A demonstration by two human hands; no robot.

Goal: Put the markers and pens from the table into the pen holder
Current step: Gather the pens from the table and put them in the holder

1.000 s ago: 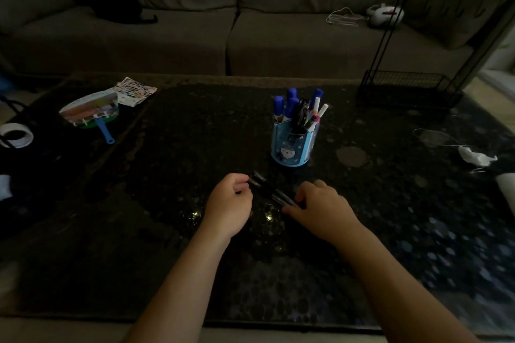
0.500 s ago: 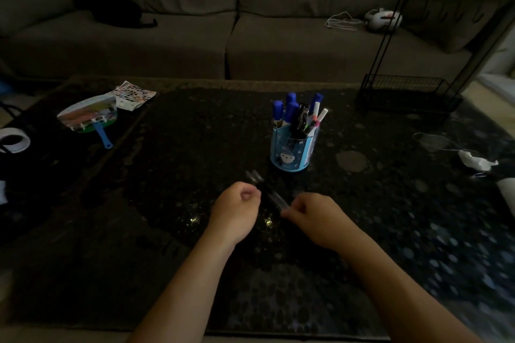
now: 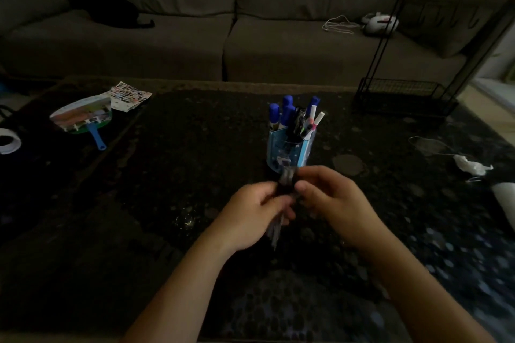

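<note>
A blue pen holder [image 3: 289, 153] stands mid-table, filled with several blue-capped markers [image 3: 281, 117] and pens. Just in front of it, above the dark table [image 3: 167, 175], I hold a small bundle of dark and clear pens [image 3: 285, 184] almost upright. My left hand [image 3: 255, 217] is wrapped around the bundle's lower part; the pen tips stick out below it. My right hand [image 3: 331, 200] pinches the bundle near its top. The bundle is blurred, so I cannot count the pens.
A hand fan with a blue handle [image 3: 85, 120] and a sticker sheet [image 3: 129, 92] lie far left. A tape roll [image 3: 7, 140] sits at the left edge. A black wire rack [image 3: 404, 95] stands far right, crumpled paper [image 3: 472, 166] near it. A sofa [image 3: 223, 44] runs behind.
The pens lay slanted on the table under both hands. Now they are gathered into a bundle, lifted off the table and turned nearly upright just in front of the holder.
</note>
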